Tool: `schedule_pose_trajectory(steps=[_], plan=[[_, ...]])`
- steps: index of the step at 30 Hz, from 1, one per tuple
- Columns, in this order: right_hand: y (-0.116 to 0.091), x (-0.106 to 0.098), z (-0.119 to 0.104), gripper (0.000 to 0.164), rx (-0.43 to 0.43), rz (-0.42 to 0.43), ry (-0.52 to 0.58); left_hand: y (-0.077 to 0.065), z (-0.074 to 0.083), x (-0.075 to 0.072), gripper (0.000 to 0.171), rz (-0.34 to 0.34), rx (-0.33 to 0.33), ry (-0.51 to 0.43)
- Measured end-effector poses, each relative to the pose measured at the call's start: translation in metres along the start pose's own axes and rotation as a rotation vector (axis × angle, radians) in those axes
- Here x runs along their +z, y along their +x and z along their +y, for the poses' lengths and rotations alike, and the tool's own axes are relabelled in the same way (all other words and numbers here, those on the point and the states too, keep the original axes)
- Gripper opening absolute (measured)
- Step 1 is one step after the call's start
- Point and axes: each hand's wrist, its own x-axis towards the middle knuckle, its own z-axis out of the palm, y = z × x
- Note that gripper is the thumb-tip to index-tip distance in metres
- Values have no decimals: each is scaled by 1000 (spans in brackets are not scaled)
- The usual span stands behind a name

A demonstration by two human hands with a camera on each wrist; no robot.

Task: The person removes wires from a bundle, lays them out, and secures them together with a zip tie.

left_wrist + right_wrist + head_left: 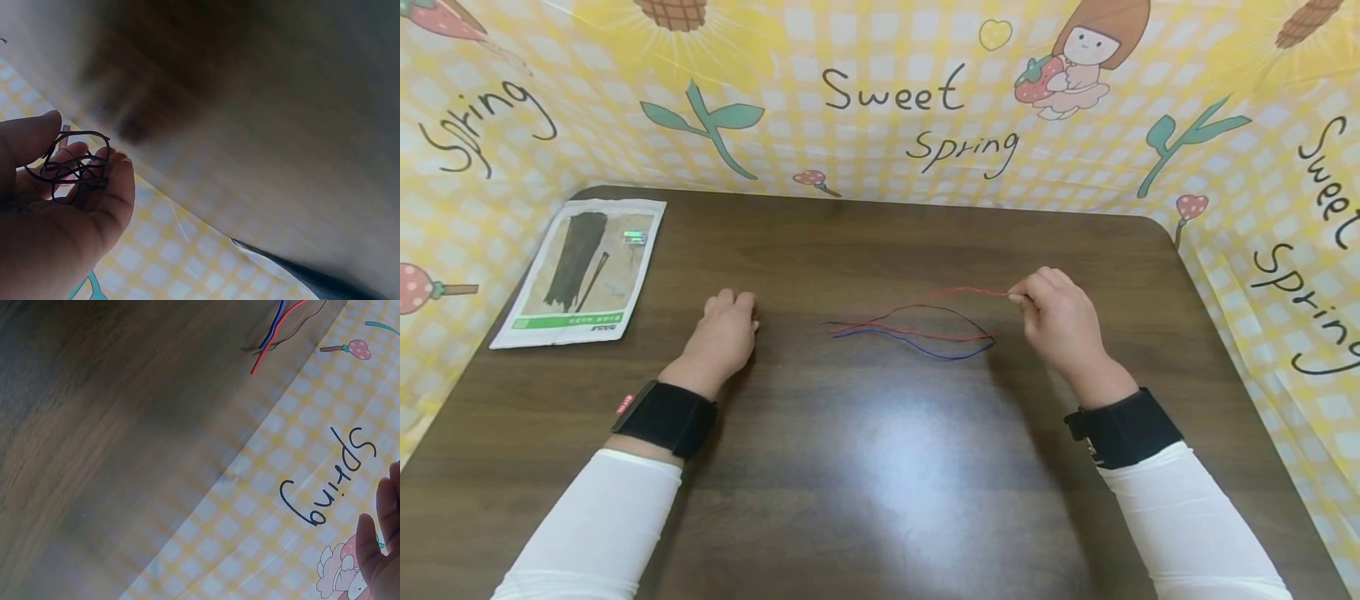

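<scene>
On the table lie thin wires: a red wire [925,336], a blue wire [951,358] and a black wire [973,321], spread in loose loops with their ends together at the left. My right hand [1060,325] pinches one end of a red strand [966,289] at the right of the loops. In the right wrist view, the red wire [270,340] and blue wire [273,324] show at the top, apart from the visible fingers. My left hand [722,337] is left of the wires; its curled fingers hold a tangle of thin dark loops [78,165], seen in the left wrist view.
A flat white packet [523,337] with a green stripe lies at the table's far left. Behind and beside the brown table [880,242] hangs a yellow checked cloth [865,33] with printed words and flowers. Both wrists wear black bands.
</scene>
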Motion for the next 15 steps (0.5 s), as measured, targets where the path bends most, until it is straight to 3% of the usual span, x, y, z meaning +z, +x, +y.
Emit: schedule_pose_trajectory(steps=[8, 15], plan=[[-1, 1, -2, 8, 1, -1, 5, 0, -5, 0, 36, -11, 0, 37], [-1, 1, -2, 9, -3, 4, 5, -2, -4, -4, 33, -19, 0, 67]])
